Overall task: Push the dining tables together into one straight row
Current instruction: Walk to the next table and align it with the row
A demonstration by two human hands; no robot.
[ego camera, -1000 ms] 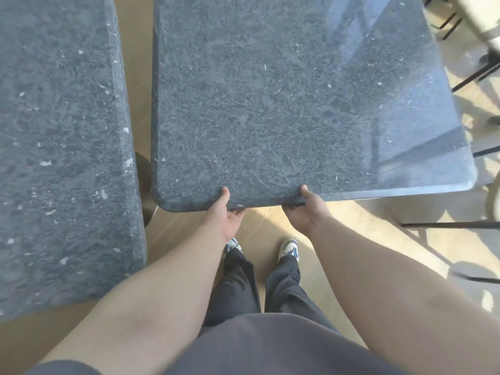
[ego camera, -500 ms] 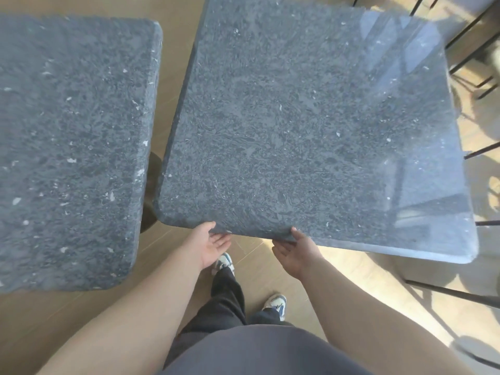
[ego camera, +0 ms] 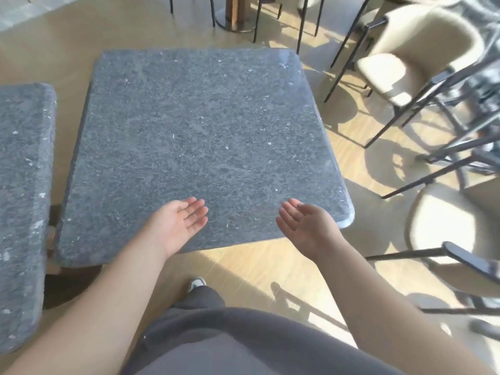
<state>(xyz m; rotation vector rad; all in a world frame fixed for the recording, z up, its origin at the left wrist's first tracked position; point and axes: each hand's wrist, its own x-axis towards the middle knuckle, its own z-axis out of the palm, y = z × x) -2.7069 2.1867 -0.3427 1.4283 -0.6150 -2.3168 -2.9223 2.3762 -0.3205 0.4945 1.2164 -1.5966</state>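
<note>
Wood floor (ego camera: 243, 266); square grey speckled stone table (ego camera: 194, 136) beside second grey stone table (ego camera: 21, 201), narrow gap between. Left hand (ego camera: 178, 226) and right hand (ego camera: 305, 226) hovered palms-up, fingers extended, holding nothing.

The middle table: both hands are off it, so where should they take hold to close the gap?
Probably the middle table's near edge, from the person's side, with the left hand and right hand apart. It overhangs freely, while chairs crowd the right side.

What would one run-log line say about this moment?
left hand: open, palm up, holding nothing | right hand: open, holding nothing | centre table: gap remains to left table | chairs: at right
</note>
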